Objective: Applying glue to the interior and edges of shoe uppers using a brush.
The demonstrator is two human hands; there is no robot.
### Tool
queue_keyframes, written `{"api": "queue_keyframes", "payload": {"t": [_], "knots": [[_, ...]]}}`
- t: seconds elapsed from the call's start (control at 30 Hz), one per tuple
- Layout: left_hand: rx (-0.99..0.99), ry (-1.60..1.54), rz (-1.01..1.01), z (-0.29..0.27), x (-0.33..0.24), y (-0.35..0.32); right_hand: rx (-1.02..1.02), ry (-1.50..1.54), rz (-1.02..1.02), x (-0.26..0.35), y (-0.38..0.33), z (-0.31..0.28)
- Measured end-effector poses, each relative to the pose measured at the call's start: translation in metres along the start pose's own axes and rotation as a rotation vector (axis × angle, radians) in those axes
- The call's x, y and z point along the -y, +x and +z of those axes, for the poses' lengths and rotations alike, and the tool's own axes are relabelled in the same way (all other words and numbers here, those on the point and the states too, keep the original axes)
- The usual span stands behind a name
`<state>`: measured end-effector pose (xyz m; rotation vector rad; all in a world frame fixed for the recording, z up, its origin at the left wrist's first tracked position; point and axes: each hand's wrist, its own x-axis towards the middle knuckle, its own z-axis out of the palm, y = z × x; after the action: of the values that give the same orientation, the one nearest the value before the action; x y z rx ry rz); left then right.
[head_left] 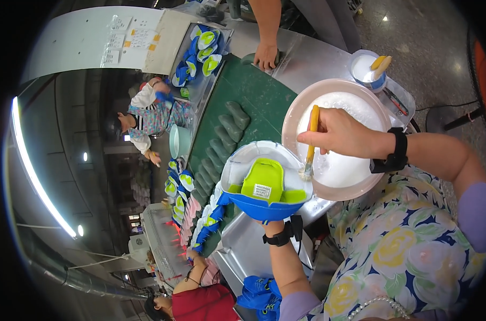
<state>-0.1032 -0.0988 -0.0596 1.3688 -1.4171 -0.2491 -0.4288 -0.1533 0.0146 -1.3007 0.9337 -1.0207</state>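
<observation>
My left hand (269,222) holds a blue, white and lime-green shoe upper (263,184) from below, sole side toward me, over the metal bench. My right hand (339,131) grips a yellow-handled brush (311,140); its bristles touch the shoe's white edge next to a pinkish bowl (294,115) filled with white glue. Both wrists wear black bands.
A green conveyor belt (259,93) carries dark shoe lasts (227,128) and a row of finished uppers. Another person's hand (265,53) rests at the belt's far end. A small glue pot (367,69) with brushes stands behind the bowl. Other workers sit along the line at left.
</observation>
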Motion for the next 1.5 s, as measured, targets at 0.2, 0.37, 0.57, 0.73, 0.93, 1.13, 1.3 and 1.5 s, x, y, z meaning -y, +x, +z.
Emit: {"api": "queue_keyframes", "payload": {"t": [0.2,0.37,0.57,0.73,0.93,1.13,1.3,1.5], "knots": [[-0.109,0.056,0.121,0.002,-0.017,-0.002,0.011,-0.015,-0.011,0.003,-0.015,0.017],[0.236,-0.005,-0.197,-0.025,-0.032,0.018,0.027,0.042,-0.216,0.005,-0.016,0.004],[0.193,-0.562,-0.613,-0.024,-0.052,-0.016,0.145,-0.157,-0.807,0.011,-0.016,-0.002],[0.258,-0.655,-0.652,0.011,-0.055,-0.053,0.275,-0.061,-1.176,0.029,-0.014,0.038],[0.339,-0.776,-0.705,0.021,-0.058,-0.062,0.293,-0.381,-1.175,0.024,0.006,0.032],[0.388,-0.913,-0.778,0.018,-0.061,-0.035,0.246,-0.442,-0.745,0.010,0.013,-0.001],[0.412,-1.009,-0.829,0.009,-0.069,-0.030,0.268,-0.347,-0.400,0.016,0.017,-0.007],[0.482,-1.036,-0.712,0.009,-0.022,-0.032,0.326,-0.452,-0.395,0.016,-0.003,-0.028]]}}
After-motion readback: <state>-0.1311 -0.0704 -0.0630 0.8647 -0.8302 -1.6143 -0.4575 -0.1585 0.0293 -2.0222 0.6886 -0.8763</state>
